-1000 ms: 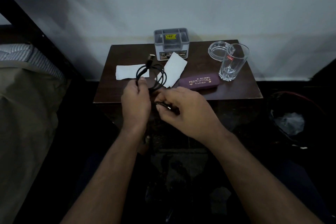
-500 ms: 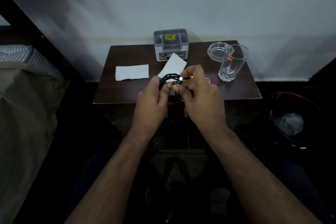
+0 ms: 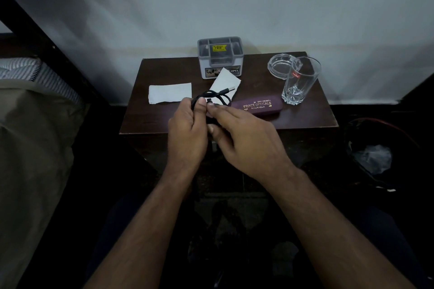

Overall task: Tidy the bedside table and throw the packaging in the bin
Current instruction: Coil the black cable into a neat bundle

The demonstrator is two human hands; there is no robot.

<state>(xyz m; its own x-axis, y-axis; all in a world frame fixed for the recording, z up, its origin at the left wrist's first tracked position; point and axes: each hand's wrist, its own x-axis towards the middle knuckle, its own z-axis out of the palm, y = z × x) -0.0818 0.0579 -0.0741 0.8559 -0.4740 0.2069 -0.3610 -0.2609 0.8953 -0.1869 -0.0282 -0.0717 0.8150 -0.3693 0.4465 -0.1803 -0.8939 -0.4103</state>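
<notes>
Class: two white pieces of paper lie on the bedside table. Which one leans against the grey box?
The right-hand paper: its far corner rests up against the grey box. The left paper lies flat, well clear of it.

On the purple spectacle case [image 3: 257, 107] we read "PRINCE OPTICALS" in gold, with "ROURKELA" beneath and a number above it too small for us to make out. The grey organiser box [image 3: 220, 57] carries "OPEL" on its front label (its yellow sticker stays illegible). The drinking glass [image 3: 301, 80] bears a red "cello" mark.
</notes>
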